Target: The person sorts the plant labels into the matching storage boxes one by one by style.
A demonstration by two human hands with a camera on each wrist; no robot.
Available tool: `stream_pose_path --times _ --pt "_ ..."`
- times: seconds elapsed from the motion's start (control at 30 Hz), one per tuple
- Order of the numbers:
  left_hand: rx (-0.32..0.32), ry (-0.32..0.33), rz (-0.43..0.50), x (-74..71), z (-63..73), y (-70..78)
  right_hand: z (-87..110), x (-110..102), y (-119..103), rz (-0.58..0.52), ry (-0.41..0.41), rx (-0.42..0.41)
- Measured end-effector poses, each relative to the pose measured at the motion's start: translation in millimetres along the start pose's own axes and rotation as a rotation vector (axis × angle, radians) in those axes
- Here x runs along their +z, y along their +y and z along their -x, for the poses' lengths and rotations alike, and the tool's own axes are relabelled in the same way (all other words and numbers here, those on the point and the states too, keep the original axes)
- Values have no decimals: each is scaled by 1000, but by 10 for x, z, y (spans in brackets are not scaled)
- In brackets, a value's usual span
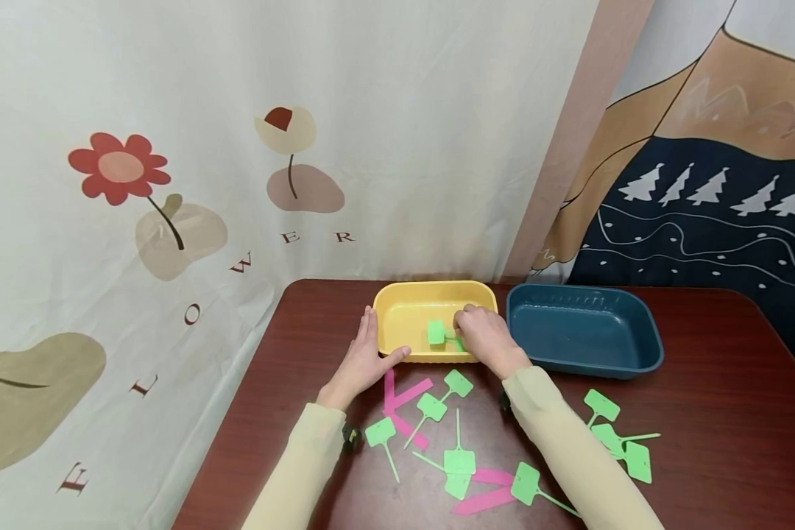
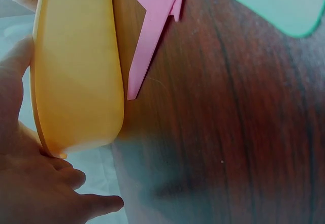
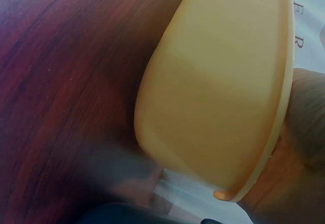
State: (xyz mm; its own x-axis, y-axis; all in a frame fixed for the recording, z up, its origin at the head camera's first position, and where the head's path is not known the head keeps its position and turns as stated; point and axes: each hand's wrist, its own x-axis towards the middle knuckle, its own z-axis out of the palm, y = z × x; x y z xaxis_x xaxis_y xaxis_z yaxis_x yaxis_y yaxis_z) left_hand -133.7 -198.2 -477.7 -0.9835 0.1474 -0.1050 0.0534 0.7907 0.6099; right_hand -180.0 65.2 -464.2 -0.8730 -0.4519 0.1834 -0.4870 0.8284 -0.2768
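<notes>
A yellow plastic bin (image 1: 397, 294) stands at the back of the table. My left hand (image 1: 364, 361) rests against its left end, fingers straight along the wall and thumb at the front rim. My right hand (image 1: 486, 335) reaches over the front right rim, fingers curled down inside. It pinches a green plant label (image 1: 436, 332) by its stem, the square head lying to the left over the bin floor. The fingertips are partly hidden. In the left and right wrist views, the bin's outer wall (image 2: 78, 66) (image 3: 218, 76) fills much of the picture.
To the right stands a dark blue bin (image 1: 573, 327). Several green labels (image 1: 459, 461) and pink strips (image 1: 412, 395) lie scattered in front of the yellow bin. More green labels (image 1: 638, 461) lie beyond the right forearm. A printed curtain (image 1: 404, 132) hangs behind the table.
</notes>
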Motion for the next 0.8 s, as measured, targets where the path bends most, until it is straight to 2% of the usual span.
stream_pose_path --times 0.17,0.33,0.57,0.8 --pt "3 -13 8 -5 1 13 95 -54 14 -23 43 6" --pt "-3 -11 9 -29 7 16 255 -177 7 -73 121 -32" --pt "6 -13 11 -36 -3 11 495 -421 1 -125 150 -4" --pt "-6 -19 14 -20 -11 -7 743 -610 91 -136 192 -4"
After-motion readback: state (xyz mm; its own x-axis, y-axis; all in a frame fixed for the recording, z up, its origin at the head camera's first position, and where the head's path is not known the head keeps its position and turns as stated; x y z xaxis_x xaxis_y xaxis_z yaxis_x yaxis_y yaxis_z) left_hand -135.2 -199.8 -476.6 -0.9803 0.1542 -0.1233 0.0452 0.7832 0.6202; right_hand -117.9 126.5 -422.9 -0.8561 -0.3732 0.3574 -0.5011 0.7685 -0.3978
